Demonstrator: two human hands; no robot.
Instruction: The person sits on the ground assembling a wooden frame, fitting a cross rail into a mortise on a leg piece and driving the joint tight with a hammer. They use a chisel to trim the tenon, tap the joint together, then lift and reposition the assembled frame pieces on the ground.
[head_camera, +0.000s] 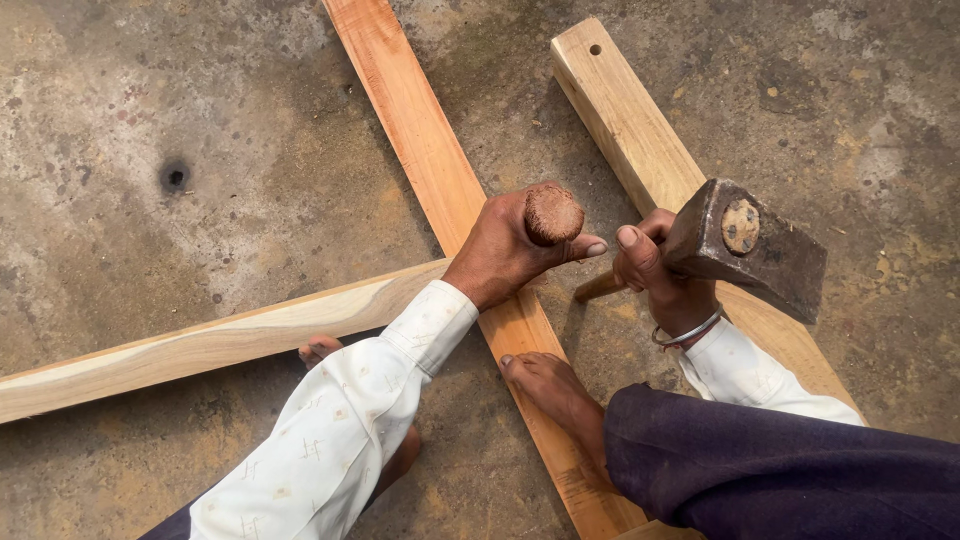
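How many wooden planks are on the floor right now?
3. A reddish plank runs up the middle, a pale plank crosses it at left, and a holed plank lies at right. None seem hidden.

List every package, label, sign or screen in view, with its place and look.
Faint dark stamp-like marking: on the reddish plank, near its bottom end beside the bare foot; small, blurred.
No packages, signs or screens show.

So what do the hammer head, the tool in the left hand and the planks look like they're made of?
Hammer head: dark, pitted metal, probably iron or steel, with the pale handle end showing in its eye. Tool handle in the left hand: reddish wood, end frayed. Planks: bare sawn wood with visible grain, seemingly unfinished.
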